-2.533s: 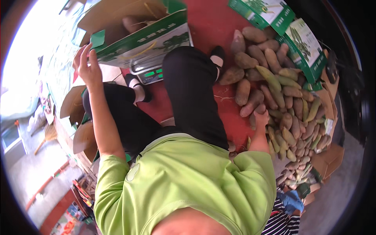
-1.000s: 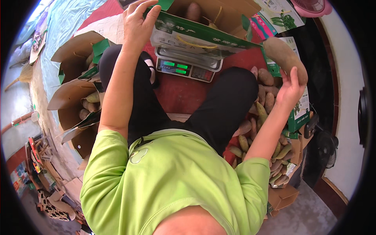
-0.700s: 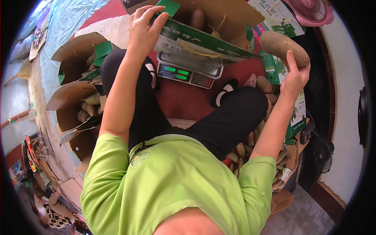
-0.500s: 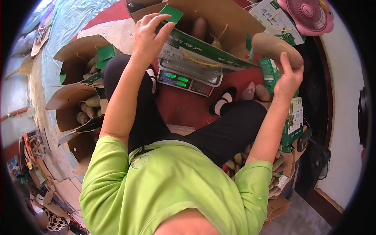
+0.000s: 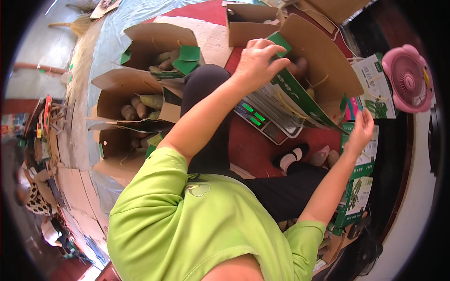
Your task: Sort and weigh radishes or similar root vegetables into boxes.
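A printed cardboard box (image 5: pixel 323 40) with green flaps and rope handles stands on a digital scale (image 5: pixel 261 122) with green lit figures. Brown tubers (image 5: pixel 297 68) lie inside it, partly hidden by the front panel. At the box's left front corner, my left hand (image 5: pixel 257 63) grips the edge by the green flap, thumb outside and fingers over the top. My right hand (image 5: pixel 360 133) is beside the box's right corner, fingers stretched upward, and I see nothing in it. Its palm side is partly turned away.
Several open boxes (image 5: pixel 136 83) of tubers stand at my left. A pink fan (image 5: pixel 407 78) and printed green-and-white boxes (image 5: pixel 360 194) are at my right. Loose tubers (image 5: pixel 320 156) lie by my right foot. Farther back stands another open box (image 5: pixel 248 33).
The large brown tuber that was in my right hand no longer shows there. My right hand has lowered beside the box corner. The view has swung left; my left hand stays at its corner.
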The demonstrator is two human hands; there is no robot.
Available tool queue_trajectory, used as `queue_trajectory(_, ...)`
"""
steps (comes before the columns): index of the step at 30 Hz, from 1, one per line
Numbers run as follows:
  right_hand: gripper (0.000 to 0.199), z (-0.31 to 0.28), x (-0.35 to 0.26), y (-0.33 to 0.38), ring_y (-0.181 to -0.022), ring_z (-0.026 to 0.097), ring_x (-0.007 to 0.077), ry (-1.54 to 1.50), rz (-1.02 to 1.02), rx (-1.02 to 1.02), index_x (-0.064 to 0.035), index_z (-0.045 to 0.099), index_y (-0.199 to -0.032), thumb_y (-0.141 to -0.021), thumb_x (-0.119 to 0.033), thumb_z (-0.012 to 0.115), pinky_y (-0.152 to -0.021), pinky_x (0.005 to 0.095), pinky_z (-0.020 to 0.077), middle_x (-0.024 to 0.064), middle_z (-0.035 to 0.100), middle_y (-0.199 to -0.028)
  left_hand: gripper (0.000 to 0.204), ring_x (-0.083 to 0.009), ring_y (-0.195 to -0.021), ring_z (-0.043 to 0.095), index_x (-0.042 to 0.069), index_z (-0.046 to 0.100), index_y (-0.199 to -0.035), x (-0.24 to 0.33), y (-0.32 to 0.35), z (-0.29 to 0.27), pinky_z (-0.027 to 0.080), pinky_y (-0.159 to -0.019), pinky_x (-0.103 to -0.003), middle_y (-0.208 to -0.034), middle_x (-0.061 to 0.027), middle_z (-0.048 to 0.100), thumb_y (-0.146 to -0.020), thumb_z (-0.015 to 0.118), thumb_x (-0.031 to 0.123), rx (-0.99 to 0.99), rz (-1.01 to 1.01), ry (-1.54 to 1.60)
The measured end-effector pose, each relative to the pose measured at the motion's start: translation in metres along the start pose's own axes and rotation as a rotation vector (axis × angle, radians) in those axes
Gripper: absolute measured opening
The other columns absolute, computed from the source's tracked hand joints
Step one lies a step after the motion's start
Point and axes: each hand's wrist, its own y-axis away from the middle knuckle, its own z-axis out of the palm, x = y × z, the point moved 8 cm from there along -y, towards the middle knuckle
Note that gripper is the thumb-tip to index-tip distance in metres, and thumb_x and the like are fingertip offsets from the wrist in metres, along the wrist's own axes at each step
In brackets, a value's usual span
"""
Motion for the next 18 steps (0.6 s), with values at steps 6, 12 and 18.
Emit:
queue_trajectory(6, 0.043, -0.018, 0.111, 0.015, -0.106, 0.052, 0.0195, -0.198, 0.68, -0.082, -0.0113, 0.051, -0.122, -0.086, -0.034, 0.06, -0.078, 0.0347, 0.0421, 0.0057, 0.056, -0.118, 0.032, -0.0323, -0.115, 0.041, 0.011, 0.063, -0.107, -0.003, 0.004, 0.0, 0.038, -0.095, -0.041, -0.114, -0.0126, 0.055, -0.081, 0.065, 0.03, -0.03, -0.068, 0.077)
queue_trajectory(12, 0.045, -0.006, 0.138, 0.025, -0.102, 0.054, 0.0208, -0.201, 0.804, -0.208, -0.0135, 0.051, -0.123, -0.085, -0.037, 0.06, -0.074, 0.0354, 0.0445, 0.0076, 0.056, -0.119, 0.035, -0.0307, -0.115, 0.043, 0.01, 0.061, -0.11, -0.01, 0.006, -0.024, 0.039, -0.094, -0.039, -0.116, -0.012, 0.054, -0.082, 0.065, 0.03, 0.065, -0.069, 0.065)
queue_trajectory(18, 0.047, -0.004, 0.146, 0.032, -0.086, 0.056, 0.0153, -0.172, 0.819, -0.402, -0.0173, 0.052, -0.122, -0.082, -0.038, 0.063, -0.072, 0.0357, 0.042, -0.0009, 0.061, -0.1, 0.028, -0.0239, -0.104, 0.052, 0.007, 0.062, -0.108, -0.009, 0.008, -0.044, 0.044, -0.086, -0.031, -0.111, -0.0108, 0.056, -0.082, 0.064, 0.019, 0.098, -0.046, 0.212)
